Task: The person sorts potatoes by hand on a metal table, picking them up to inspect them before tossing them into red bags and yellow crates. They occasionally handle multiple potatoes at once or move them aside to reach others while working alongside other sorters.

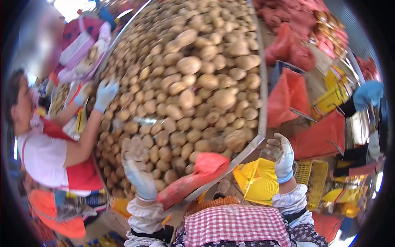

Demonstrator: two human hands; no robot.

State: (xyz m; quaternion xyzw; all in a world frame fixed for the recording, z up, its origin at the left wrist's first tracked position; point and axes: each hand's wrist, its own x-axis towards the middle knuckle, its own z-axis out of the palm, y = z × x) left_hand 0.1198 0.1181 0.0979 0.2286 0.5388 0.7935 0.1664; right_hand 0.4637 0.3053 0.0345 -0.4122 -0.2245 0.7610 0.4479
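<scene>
Brown potatoes (187, 99) fill a large metal-edged table (261, 82). Over the near left part of the heap is my left hand (138, 166) in a pale, soiled glove, its fingers stretched out above the potatoes and nothing gripped. My right hand (283, 158), gloved too, is out past the table's near right corner with its fingers apart, close above a yellow plastic basket (259, 181). Beside my left wrist a red cloth or bag (193, 179) drapes along the near edge.
At the left edge a person in a red apron (84, 166) reaches blue-gloved hands (106, 94) to the potatoes. Red open containers (288, 99) and yellow crates (319, 181) stand at the right, red sacks (288, 16) behind. Another person (86, 45) is at the far left.
</scene>
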